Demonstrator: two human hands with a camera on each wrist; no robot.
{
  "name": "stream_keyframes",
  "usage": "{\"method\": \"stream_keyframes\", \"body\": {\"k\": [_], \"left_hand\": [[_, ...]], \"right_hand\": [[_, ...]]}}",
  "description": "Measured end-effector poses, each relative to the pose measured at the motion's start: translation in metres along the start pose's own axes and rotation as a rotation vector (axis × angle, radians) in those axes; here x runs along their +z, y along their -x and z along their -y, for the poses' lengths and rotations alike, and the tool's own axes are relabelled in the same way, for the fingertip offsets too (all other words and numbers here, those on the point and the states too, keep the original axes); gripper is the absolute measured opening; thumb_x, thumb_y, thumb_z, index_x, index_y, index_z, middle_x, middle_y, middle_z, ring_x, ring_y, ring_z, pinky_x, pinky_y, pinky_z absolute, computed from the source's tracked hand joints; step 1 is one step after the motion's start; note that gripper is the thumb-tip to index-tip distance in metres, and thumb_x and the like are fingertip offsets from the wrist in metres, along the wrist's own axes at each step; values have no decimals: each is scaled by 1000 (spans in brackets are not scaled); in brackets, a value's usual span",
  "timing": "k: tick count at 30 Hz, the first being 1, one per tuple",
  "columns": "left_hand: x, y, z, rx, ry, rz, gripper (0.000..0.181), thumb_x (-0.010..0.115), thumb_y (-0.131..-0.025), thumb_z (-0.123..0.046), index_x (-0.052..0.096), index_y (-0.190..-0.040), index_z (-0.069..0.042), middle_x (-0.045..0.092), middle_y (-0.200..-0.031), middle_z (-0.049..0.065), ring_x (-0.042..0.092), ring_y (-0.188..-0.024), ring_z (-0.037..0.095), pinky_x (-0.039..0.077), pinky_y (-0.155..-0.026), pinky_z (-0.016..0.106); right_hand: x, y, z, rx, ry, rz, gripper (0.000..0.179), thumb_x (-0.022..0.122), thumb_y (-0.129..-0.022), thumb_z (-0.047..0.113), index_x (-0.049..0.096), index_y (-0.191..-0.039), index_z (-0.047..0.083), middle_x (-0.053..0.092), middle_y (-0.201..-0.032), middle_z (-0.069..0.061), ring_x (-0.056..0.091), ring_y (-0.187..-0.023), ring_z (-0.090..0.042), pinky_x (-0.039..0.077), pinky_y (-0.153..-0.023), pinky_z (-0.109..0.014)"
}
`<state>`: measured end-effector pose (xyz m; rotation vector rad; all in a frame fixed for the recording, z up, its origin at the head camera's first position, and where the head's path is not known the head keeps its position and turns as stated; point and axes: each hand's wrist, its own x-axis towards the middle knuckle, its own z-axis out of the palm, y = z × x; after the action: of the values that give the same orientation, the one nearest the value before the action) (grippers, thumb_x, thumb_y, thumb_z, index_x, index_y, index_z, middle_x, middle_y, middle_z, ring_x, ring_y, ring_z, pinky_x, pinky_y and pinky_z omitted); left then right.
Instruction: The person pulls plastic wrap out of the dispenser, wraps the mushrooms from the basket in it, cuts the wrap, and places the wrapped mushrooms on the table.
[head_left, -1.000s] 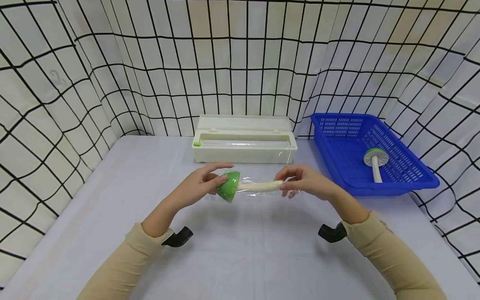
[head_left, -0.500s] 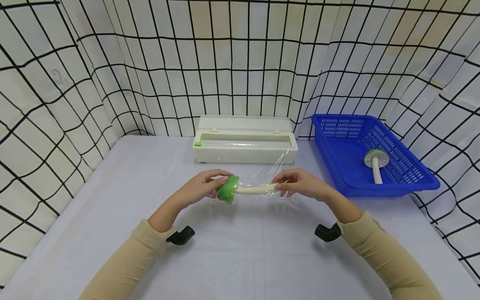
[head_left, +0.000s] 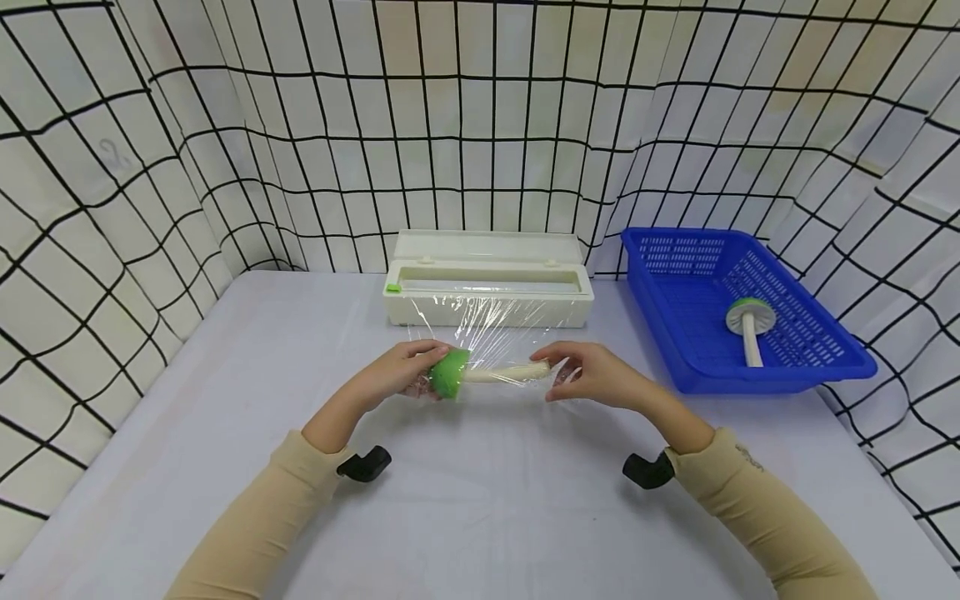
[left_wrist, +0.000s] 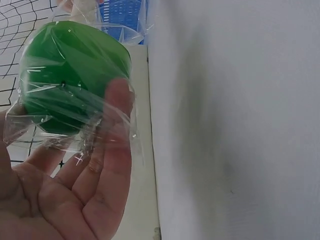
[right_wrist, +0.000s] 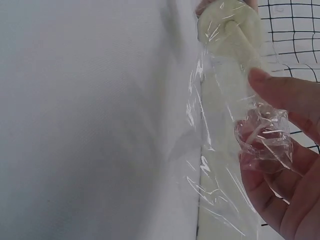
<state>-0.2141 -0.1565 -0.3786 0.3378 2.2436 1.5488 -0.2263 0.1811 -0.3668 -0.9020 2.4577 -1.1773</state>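
L hand (head_left: 401, 375) grips green domed cap (head_left: 447, 373) w/ pale rod stem (head_left: 495, 376), clear plastic film (head_left: 483, 325) round both
R hand (head_left: 592, 375) half-curled at stem end, grip unclear; white oblong box (head_left: 487, 310) past hands

"What finishes surround the white box (head_left: 487, 247)?"

"The box itself looks like smooth plastic with a soft sheen. In front of it, clear film (head_left: 491, 332) — glossy, wrinkled, streaked with highlights — covers a smooth green cap (head_left: 448, 373) and its smooth, pale stem (head_left: 504, 374)."

"And to the box's right?"

"A blue basket (head_left: 787, 378) in perforated plastic. Beneath the box spreads matt white cloth (head_left: 495, 517); nearer the camera than the box, beige sleeves (head_left: 251, 517) show matt, creased fabric."
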Motion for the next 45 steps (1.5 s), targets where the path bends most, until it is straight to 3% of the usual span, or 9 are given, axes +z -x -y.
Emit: {"method": "stream_keyframes", "body": {"k": [6,12,23,26,30,33,37,42,45], "left_hand": [[4,-2,-4,12,-79,-74,45,51,-109,-31,56,-141,0,60,-127,20,65,-96,23,58,-82,35],[10,-6,-6,-1,-124,-144,43,51,-109,-34,60,-135,-1,61,-125,20,61,-98,25,56,-85,37],[8,-2,-4,-15,-24,-110,46,49,-111,-30,50,-148,-4,57,-139,25,68,-78,22,57,-84,39],[7,-2,-4,-2,-1,-88,47,55,-108,-30,50,-147,-5,64,-126,22,72,-82,26,57,-88,40],[6,-3,-2,-4,4,-75,58,74,-96,-24,52,-146,-6,71,-108,18,72,-89,34,55,-91,41],[6,-3,-1,13,-65,-80,68,84,-85,-19,54,-145,-7,66,-124,20,65,-113,37,52,-95,43],[5,-2,0,44,-151,-88,76,88,-80,-15,54,-147,-5,49,-149,22,41,-140,43,46,-103,52],[3,-3,2,56,-190,-97,76,89,-79,-15,54,-146,-5,53,-145,23,41,-140,45,44,-106,55],[1,-3,4,52,-166,-98,75,88,-80,-17,54,-146,-7,62,-133,21,56,-126,38,50,-97,48]], "right_hand": [[1,-3,-1,-24,56,-48,34,78,-90,4,71,-123,2,71,-107,-9,67,-87,-19,58,-76,-30],[0,-10,-12,-3,15,-75,31,74,-94,6,71,-124,0,72,-106,-10,66,-84,-21,54,-72,-27],[-2,-14,-24,68,-188,13,35,66,-101,10,64,-132,-6,71,-109,-19,69,-87,-26,60,-79,-37],[-1,-15,-26,96,-230,28,37,64,-102,10,61,-135,-7,69,-111,-23,68,-89,-25,59,-81,-36],[-2,-16,-29,114,-279,39,40,59,-105,12,56,-139,-9,68,-114,-27,67,-91,-22,58,-84,-35],[-3,-17,-30,116,-303,50,41,55,-107,12,54,-140,-11,67,-116,-29,68,-92,-22,58,-85,-35],[-4,-18,-29,129,-316,63,42,55,-107,15,54,-140,-9,66,-115,-28,67,-90,-20,58,-83,-33],[-3,-21,-29,141,-324,70,41,56,-106,15,55,-139,-9,67,-112,-26,67,-88,-18,57,-80,-31],[-4,-23,-29,142,-326,72,40,55,-106,15,55,-139,-9,68,-110,-22,67,-88,-20,57,-79,-30]]}}
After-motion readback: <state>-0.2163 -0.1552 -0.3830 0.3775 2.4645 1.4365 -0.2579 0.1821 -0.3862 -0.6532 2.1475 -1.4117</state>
